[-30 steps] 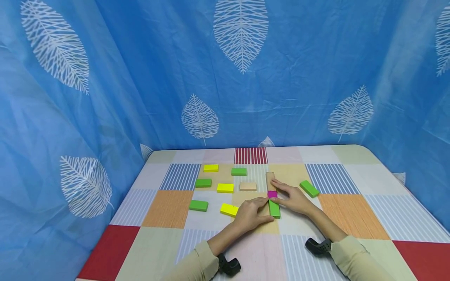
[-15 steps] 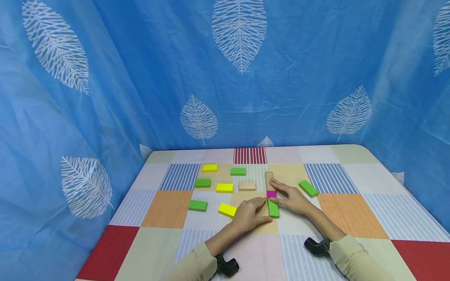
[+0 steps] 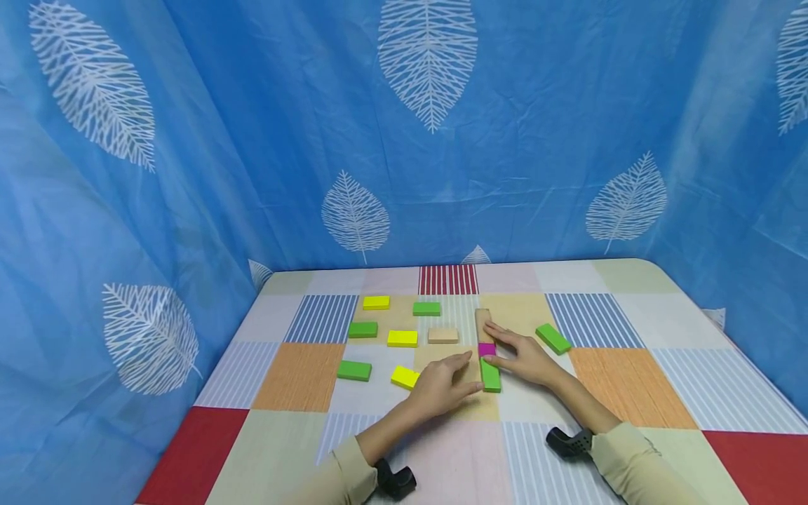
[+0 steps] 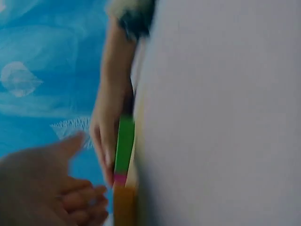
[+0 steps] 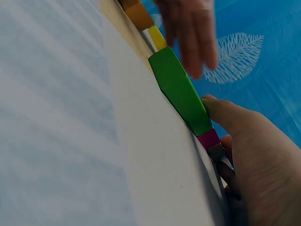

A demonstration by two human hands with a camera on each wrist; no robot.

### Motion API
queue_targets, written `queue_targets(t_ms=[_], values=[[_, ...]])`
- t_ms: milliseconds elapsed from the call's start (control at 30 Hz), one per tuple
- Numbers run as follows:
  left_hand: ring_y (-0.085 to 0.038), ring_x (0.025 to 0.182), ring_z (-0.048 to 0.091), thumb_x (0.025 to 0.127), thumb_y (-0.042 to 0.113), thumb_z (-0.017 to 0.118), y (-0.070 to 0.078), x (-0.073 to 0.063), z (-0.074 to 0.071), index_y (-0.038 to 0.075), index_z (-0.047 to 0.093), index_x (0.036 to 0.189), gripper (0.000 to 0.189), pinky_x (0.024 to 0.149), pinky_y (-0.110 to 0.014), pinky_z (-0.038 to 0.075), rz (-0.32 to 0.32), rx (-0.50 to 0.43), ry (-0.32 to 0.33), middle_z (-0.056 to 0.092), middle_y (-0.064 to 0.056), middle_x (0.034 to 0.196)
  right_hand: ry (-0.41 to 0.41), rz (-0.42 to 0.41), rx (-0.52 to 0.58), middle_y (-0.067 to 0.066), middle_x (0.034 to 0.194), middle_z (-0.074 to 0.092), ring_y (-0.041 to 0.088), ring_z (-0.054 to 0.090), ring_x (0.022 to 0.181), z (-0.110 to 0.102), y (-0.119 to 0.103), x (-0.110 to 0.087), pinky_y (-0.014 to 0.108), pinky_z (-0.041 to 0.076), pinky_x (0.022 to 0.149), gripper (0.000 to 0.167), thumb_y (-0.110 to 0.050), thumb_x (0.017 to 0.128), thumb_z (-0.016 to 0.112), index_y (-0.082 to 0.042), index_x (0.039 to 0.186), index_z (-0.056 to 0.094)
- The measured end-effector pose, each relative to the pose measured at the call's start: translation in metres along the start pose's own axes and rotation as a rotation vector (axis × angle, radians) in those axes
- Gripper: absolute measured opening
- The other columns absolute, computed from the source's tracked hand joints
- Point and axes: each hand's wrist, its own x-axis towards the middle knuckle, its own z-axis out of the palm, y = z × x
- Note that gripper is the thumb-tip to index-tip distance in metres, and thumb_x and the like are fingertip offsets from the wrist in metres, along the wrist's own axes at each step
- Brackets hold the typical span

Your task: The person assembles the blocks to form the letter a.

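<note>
A row of blocks runs away from me in the head view: a green block (image 3: 490,379) nearest, a small magenta block (image 3: 487,349) in the middle, a plain wooden block (image 3: 482,317) farthest. Along the right side of this row lies my right hand (image 3: 525,356), thumb by the green and magenta blocks and fingertips at the wooden one. My left hand (image 3: 438,388) is just left of the green block, holding nothing, thumb and fingers spread apart. It partly hides a yellow block (image 3: 404,377). In the right wrist view the thumb touches the green block (image 5: 181,92).
Several loose blocks lie left of the row, among them another wooden block (image 3: 443,336), a yellow block (image 3: 402,339) and a green block (image 3: 354,370). Right of my right hand lies a slanted green block (image 3: 553,339). A blue curtain (image 3: 505,196) stands behind the patchwork-covered table (image 3: 252,456).
My left hand has let go of the row and drawn back slightly to the left, its fingers opening. The right hand and the row have stayed in place.
</note>
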Motion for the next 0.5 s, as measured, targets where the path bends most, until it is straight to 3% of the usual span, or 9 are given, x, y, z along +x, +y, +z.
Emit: queue_targets(t_ms=[133, 200, 300, 333, 400, 500], values=[[-0.018, 0.105, 0.060, 0.088, 0.042, 0.059, -0.008, 0.023, -0.024, 0.007, 0.051, 0.132, 0.056, 0.095, -0.033, 0.044, -0.041, -0.035, 0.061, 0.055, -0.008, 0.127, -0.004, 0.016, 0.008, 0.011, 0.143, 0.036, 0.036, 0.033, 0.129, 0.000, -0.001, 0.000, 0.052, 0.029, 0.103, 0.065, -0.039, 0.083, 0.067, -0.009, 0.136, 0.046], [-0.015, 0.096, 0.062, 0.088, 0.043, 0.058, -0.017, 0.037, -0.037, 0.008, 0.052, 0.131, 0.055, 0.083, -0.029, 0.050, -0.076, -0.032, 0.100, 0.061, -0.009, 0.120, -0.008, 0.027, 0.012, 0.011, 0.144, 0.036, 0.036, 0.032, 0.129, 0.000, -0.002, 0.000, 0.052, 0.028, 0.103, 0.066, -0.040, 0.083, 0.067, -0.009, 0.137, 0.046], [-0.016, 0.063, 0.054, 0.089, 0.041, 0.059, -0.035, 0.057, -0.052, 0.009, 0.053, 0.131, 0.053, 0.066, -0.026, 0.050, -0.122, -0.025, 0.155, 0.064, -0.012, 0.111, -0.011, 0.034, 0.013, 0.010, 0.144, 0.035, 0.037, 0.032, 0.130, 0.001, -0.002, -0.001, 0.052, 0.028, 0.103, 0.067, -0.041, 0.082, 0.067, -0.009, 0.137, 0.045], [-0.016, 0.062, 0.054, 0.089, 0.040, 0.060, -0.042, 0.063, -0.056, 0.009, 0.053, 0.131, 0.052, 0.065, -0.027, 0.050, -0.139, -0.026, 0.167, 0.064, -0.012, 0.111, -0.010, 0.034, 0.013, 0.010, 0.144, 0.036, 0.037, 0.032, 0.130, 0.001, -0.003, -0.001, 0.052, 0.028, 0.103, 0.067, -0.041, 0.082, 0.067, -0.009, 0.137, 0.045], [-0.020, 0.068, 0.057, 0.088, 0.038, 0.061, -0.055, 0.075, -0.062, 0.009, 0.052, 0.132, 0.053, 0.072, -0.029, 0.051, -0.157, -0.035, 0.164, 0.063, -0.012, 0.112, -0.009, 0.033, 0.015, 0.010, 0.144, 0.036, 0.037, 0.032, 0.129, 0.000, -0.002, -0.001, 0.052, 0.028, 0.103, 0.067, -0.041, 0.082, 0.067, -0.009, 0.137, 0.045], [-0.023, 0.107, 0.057, 0.087, 0.037, 0.063, -0.075, 0.088, -0.066, 0.010, 0.048, 0.135, 0.057, 0.094, -0.036, 0.044, -0.168, -0.055, 0.114, 0.057, -0.010, 0.125, -0.003, 0.027, 0.005, 0.010, 0.143, 0.037, 0.038, 0.033, 0.129, 0.000, -0.001, -0.001, 0.052, 0.028, 0.103, 0.067, -0.040, 0.082, 0.068, -0.010, 0.137, 0.046]])
